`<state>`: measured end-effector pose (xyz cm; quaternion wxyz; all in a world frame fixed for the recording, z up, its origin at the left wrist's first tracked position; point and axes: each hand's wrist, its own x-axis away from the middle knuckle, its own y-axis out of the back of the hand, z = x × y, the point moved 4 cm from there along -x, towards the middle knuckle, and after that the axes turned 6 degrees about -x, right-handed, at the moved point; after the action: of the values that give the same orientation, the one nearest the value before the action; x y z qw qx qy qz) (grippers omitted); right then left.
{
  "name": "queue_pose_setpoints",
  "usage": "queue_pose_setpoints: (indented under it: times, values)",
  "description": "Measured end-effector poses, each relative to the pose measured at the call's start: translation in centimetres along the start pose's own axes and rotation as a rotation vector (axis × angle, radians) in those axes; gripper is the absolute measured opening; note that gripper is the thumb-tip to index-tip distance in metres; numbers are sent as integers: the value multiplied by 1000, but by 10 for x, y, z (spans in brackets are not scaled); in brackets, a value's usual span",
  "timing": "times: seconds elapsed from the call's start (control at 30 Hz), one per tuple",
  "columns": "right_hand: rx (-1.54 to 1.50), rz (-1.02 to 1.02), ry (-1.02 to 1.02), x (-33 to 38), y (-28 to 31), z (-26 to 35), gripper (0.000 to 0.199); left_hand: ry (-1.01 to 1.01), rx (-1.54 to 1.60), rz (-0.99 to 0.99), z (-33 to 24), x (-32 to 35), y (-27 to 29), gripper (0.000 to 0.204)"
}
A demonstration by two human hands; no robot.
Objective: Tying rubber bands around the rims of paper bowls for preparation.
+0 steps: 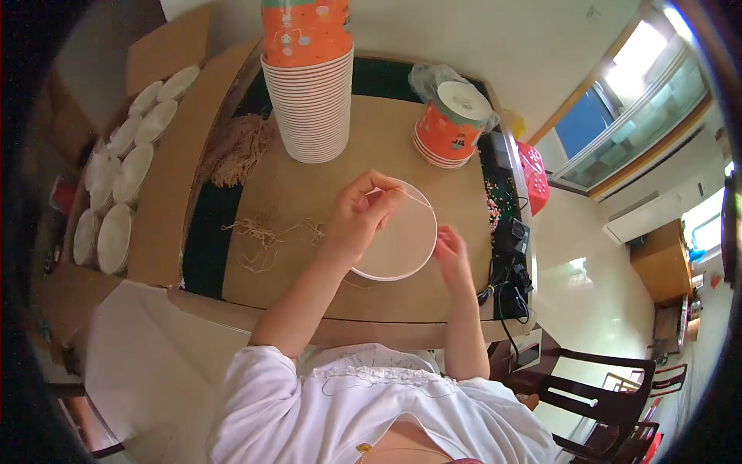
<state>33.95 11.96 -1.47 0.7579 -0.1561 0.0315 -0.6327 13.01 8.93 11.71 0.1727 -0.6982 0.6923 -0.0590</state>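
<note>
Left hand (pixel 357 219) pinches a thin tan string (pixel 413 198) over a round white paper lid (pixel 402 243) on the brown tabletop (pixel 325 193); right hand (pixel 450 251) pinches the lid's rim.

a tall stack of cups (pixel 309 93) and a shorter stack (pixel 452 124) on the table (pixel 309 286) — white lids (pixel 124 178) fill the cardboard box (pixel 174 193).

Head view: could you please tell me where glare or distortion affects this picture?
Head view: the bright window at upper right is blown out; the glossy pale floor reflects it; fisheye bending curves the brown cardboard-covered table edges; dark corners vignette the rim; the round white paper lid between both hands stays sharp.
</note>
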Motion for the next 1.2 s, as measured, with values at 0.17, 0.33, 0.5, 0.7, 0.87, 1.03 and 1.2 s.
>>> queue_pose_setpoints:
  times: [0.17, 0.33, 0.5, 0.7, 0.87, 1.03, 1.2]
  values:
    - [3, -571, 457, -32, 63, -11, 25, -34, -125, 17, -14, -3, -23, 4]
    - [333, -177, 487, -4, -33, 82, 39, 17, -415, 37, -16, -8, -10, 4]
    - [900, 20, 667, -14, -76, 101, 29, -184, -541, -2, 0, -18, 20, 4]
    - [877, 127, 550, -36, -75, 94, 15, -89, -945, -97, 15, -18, 104, 7]
    - [434, 433, -227, -67, -55, 60, 13, 138, -655, -45, 28, -16, 111, 11]
    - [501, 521, -3, -71, -61, 71, 16, 141, -554, -9, 39, -21, 116, 11]
    - [494, 537, 23, -69, -55, 60, 18, 229, -398, -147, 34, -16, 99, 7]
